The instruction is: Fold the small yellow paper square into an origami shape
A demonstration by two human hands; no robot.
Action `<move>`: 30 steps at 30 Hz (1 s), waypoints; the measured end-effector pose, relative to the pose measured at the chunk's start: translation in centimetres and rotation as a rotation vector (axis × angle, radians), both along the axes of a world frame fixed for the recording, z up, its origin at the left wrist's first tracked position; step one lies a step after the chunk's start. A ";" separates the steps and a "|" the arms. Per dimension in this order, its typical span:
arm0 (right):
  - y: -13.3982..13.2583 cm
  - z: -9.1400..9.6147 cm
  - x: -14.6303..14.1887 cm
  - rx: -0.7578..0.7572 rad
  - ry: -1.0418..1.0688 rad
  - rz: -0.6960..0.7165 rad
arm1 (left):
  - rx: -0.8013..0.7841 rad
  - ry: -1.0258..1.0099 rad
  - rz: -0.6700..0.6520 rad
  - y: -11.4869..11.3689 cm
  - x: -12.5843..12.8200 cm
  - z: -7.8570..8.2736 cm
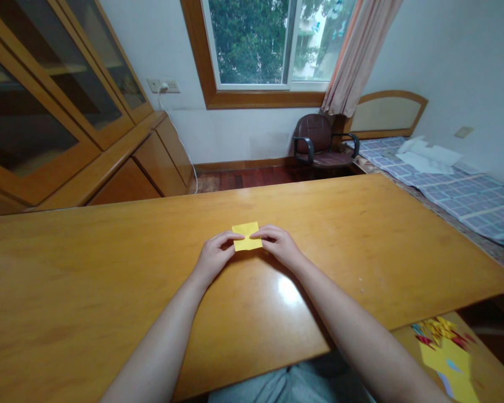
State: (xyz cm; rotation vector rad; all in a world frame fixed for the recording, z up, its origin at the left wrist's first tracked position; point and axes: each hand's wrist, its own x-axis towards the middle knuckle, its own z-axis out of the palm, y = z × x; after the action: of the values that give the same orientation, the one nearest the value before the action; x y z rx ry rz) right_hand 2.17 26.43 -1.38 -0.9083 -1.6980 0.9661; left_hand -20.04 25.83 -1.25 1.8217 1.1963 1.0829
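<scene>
Currently the left hand [215, 254] and the right hand [279, 243] each pinch the near edge of the small yellow paper [247, 235], which lies flat near the middle of the wooden table [109, 268]. Any crease would likely come cleanest with even fingertip pressure and aligned corners. The tabletop is glossy; a cabinet [67, 112] stands to the left, a chair [319, 143] beneath the window [273, 42], and a bed [457, 184] to the right.

Long wooden table [382, 240], glossy top w/ glare spot [288, 290] nr front edge. On it: small yellow paper square [246, 230], flat, approx. mid-table (slightly skewed).
</scene>
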 end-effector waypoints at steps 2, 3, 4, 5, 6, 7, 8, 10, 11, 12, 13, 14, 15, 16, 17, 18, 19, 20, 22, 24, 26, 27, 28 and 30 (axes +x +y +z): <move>0.0 -0.1 0.0 -0.002 0.015 0.008 | -0.008 -0.023 -0.001 0.0 0.1 0.1; 0.0 -0.1 0.0 -0.006 0.021 0.011 | -0.010 -0.038 0.000 -0.1 0.1 0.2; 0.0 -0.1 0.1 -0.013 0.025 0.015 | -0.013 -0.053 0.001 -0.1 0.2 0.2; 0.0 0.0 0.1 -0.021 0.026 0.018 | -0.016 -0.064 0.001 -0.1 0.2 0.3; 0.0 0.1 0.1 -0.029 0.026 0.020 | -0.017 -0.071 0.000 -0.1 0.3 0.4; 0.0 0.1 0.1 -0.035 0.026 0.020 | -0.016 -0.073 -0.001 -0.1 0.3 0.5; -0.1 0.2 0.1 -0.038 0.026 0.021 | -0.012 -0.070 -0.003 -0.1 0.4 0.6; -0.1 0.3 0.1 -0.039 0.019 0.021 | 0.004 -0.058 -0.007 -0.2 0.4 0.7; -0.1 0.4 0.1 -0.038 0.013 0.021 | 0.012 -0.053 -0.010 -0.2 0.4 0.7; -0.1 0.4 0.1 -0.036 0.008 0.022 | 0.021 -0.052 -0.013 -0.2 0.5 0.8; -0.1 0.3 0.0 -0.034 0.006 0.025 | 0.030 -0.053 -0.016 -0.3 0.5 0.8; -0.2 0.3 0.0 -0.030 0.009 0.029 | 0.038 -0.055 -0.018 -0.3 0.5 0.9; -0.2 0.3 0.0 -0.026 0.015 0.033 | 0.042 -0.059 -0.021 -0.3 0.6 0.9; -0.2 0.3 0.0 -0.023 0.021 0.037 | 0.042 -0.063 -0.021 -0.3 0.6 0.9; -0.2 0.2 0.0 -0.023 0.025 0.038 | 0.037 -0.065 -0.018 -0.3 0.7 0.9; -0.2 0.2 0.0 -0.028 0.025 0.038 | 0.028 -0.065 -0.014 -0.3 0.7 0.9; -0.2 0.1 0.0 -0.040 0.027 0.031 | 0.014 -0.064 -0.009 -0.3 0.8 0.8; -0.2 0.1 -0.1 -0.059 0.032 0.021 | -0.001 -0.064 -0.004 -0.3 0.8 0.7; -0.2 -0.2 -0.2 -0.127 0.057 -0.003 | -0.036 -0.071 0.003 -0.3 0.8 0.3; -0.2 -0.5 -0.3 -0.205 0.093 -0.019 | -0.080 -0.097 0.000 -0.2 0.8 -0.2; -0.2 -0.7 -0.4 -0.260 0.126 -0.019 | -0.122 -0.143 -0.005 -0.2 0.8 -0.6; -0.2 -0.8 -0.5 -0.273 0.145 -0.016 | -0.138 -0.165 -0.008 -0.1 0.8 -0.7; -0.2 -0.8 -0.5 -0.281 0.166 -0.009 | -0.148 -0.183 -0.009 -0.1 0.8 -0.8; -0.2 -0.7 -0.6 -0.291 0.200 0.008 | -0.160 -0.197 -0.011 0.0 0.9 -0.8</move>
State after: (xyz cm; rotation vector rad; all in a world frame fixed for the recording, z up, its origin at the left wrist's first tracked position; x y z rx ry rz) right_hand 1.57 26.26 -2.07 -0.9573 -1.4161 1.2883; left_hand -19.13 25.78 -2.07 1.5602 1.1210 1.1003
